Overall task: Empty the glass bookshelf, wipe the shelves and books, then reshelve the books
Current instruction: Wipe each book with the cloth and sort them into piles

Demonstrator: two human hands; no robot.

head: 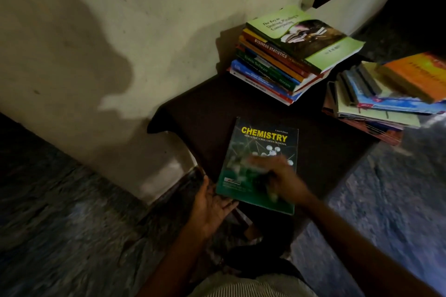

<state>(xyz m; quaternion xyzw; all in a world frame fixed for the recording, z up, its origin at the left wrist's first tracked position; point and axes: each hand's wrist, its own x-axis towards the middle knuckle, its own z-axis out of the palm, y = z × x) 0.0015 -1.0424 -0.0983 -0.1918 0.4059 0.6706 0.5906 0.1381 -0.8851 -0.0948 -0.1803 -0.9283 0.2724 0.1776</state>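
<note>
Right hand (277,176) blurs over the Chemistry book (263,137), grip I can't tell; left hand (212,207) flat-open at its near corner; stacks (289,60) beyond it, wiping seemingly underway, reshelving ahead

My left forearm (178,253) and right forearm (342,226) rise bare from the bottom edge. My left hand (212,202) shows sharp, and my right hand (277,176) is a blur. At bottom centre I wear a pale, finely ribbed cloth garment (251,284).
</note>
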